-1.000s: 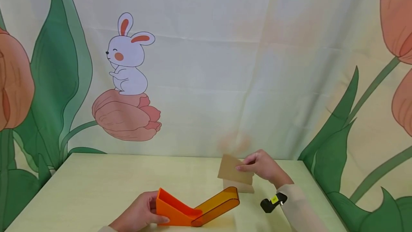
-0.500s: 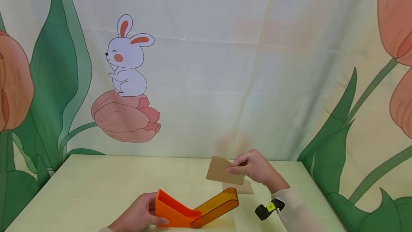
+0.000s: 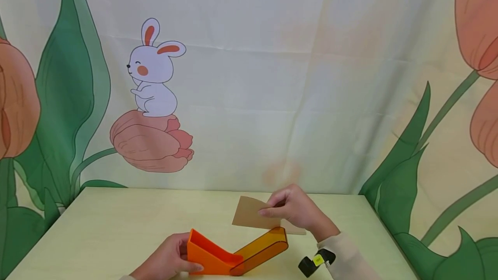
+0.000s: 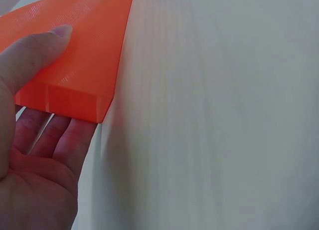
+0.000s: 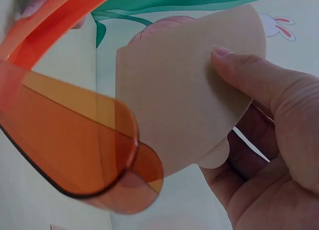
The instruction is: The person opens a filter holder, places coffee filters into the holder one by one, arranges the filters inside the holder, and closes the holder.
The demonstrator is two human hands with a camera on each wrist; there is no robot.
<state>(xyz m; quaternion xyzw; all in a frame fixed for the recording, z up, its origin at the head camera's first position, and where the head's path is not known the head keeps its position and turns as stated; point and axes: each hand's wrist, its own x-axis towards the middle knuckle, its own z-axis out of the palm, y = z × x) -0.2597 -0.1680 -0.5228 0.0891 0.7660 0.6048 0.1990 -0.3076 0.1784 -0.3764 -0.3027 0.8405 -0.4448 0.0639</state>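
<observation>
In the head view my left hand (image 3: 165, 256) grips the tall end of an orange wedge-shaped case (image 3: 208, 256) at the table's front. The left wrist view has the thumb lying on its side and the other fingers behind. From the case's low end a see-through amber lid (image 3: 262, 252) tilts up to the right. My right hand (image 3: 297, 213) pinches a fan-shaped brown paper coffee filter (image 5: 184, 90) between thumb and fingers. It is raised just behind the lid, which overlaps it in the right wrist view. A small rounded tab of paper shows behind its lower edge.
A flat pale-brown piece (image 3: 293, 227) lies on the table (image 3: 128, 215), partly hidden behind the right hand and the lid. Behind the table hangs a cloth backdrop (image 3: 241, 98) printed with a rabbit and tulips. A black device with a yellow label (image 3: 317, 262) sits at the right wrist.
My right hand has moved left with the coffee filter, away from the pale-brown piece on the table and toward the case. The left hand and the case have stayed put.
</observation>
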